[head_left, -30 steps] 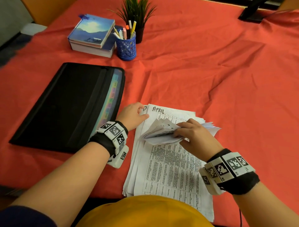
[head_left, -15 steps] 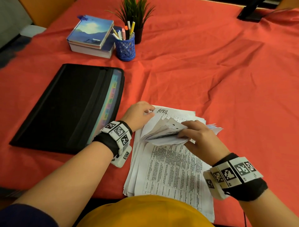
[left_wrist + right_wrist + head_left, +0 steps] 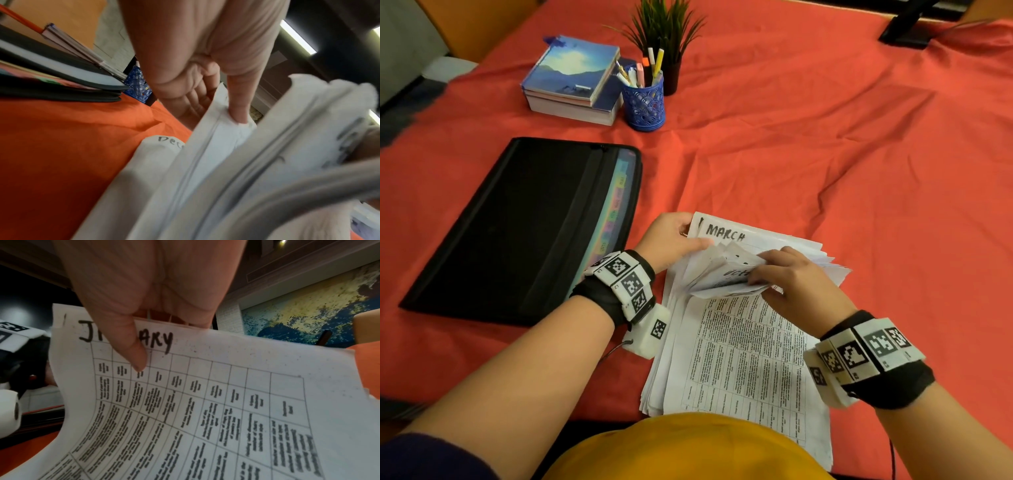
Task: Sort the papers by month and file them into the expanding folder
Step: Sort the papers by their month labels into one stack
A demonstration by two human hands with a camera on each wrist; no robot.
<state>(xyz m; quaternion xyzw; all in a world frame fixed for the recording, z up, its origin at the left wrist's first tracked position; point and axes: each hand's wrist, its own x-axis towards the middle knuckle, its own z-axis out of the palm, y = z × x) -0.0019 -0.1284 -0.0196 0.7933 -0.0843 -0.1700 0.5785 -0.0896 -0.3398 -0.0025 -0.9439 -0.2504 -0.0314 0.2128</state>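
Note:
A stack of printed papers lies on the red cloth in front of me. My right hand grips the top sheets, folded back toward me; its thumb lies on a sheet headed January. Uncovered behind them is a sheet headed MARCH. My left hand pinches a few sheets at the stack's far left corner, thumb on top. A lower sheet there begins "Dec". The black expanding folder lies flat to the left, its coloured tabs showing along the right edge.
A blue pen cup, stacked books and a small potted plant stand at the back of the table. A dark object sits at the far right corner. Red cloth covers the table.
My right hand has folded more sheets back, and the uncovered sheet now reads MARCH instead of APRIL. My left hand has shifted slightly along the stack's far corner.

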